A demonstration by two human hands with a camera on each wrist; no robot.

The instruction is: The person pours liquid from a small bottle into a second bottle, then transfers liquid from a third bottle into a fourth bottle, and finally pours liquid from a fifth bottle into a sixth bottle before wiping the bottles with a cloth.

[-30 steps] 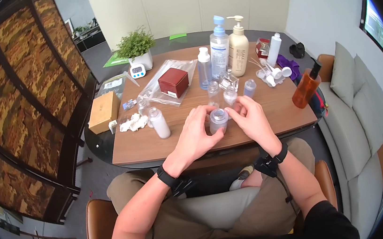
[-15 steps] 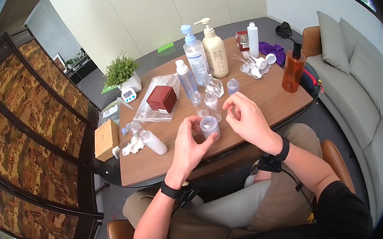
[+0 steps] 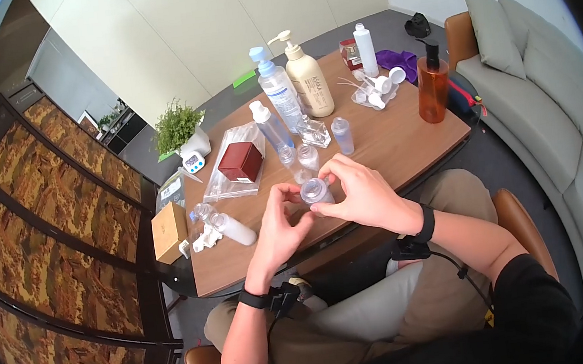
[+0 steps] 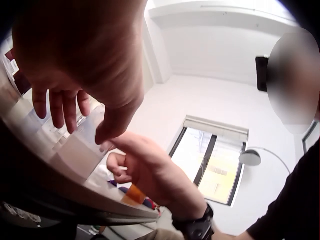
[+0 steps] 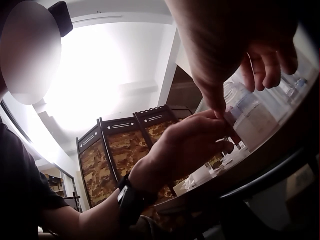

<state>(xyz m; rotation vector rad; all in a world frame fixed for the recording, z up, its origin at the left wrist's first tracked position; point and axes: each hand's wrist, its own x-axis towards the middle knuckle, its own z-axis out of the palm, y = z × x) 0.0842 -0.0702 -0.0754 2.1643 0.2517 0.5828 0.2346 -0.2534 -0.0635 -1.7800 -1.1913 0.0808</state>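
small jar (image 3: 315, 191) | behind: travel bottles (image 3: 308, 156) | left: white bottle (image 3: 234, 229)

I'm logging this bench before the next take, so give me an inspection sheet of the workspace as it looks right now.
Surface: wooden table, crowded on its far half.
Job's things: small clear bottle, upright near the front edge, between both hands.
Clutter: pump bottle, blue-capped bottle, amber pump bottle, red box on a plastic bag, white bottle lying on its side, several small bottles, loose caps.
Grips: left hand curls around the bottle's side; right hand has its fingers at the bottle's top.
Cables: a cable runs from each wristband.
Surroundings: potted plant, folding screen, sofa.
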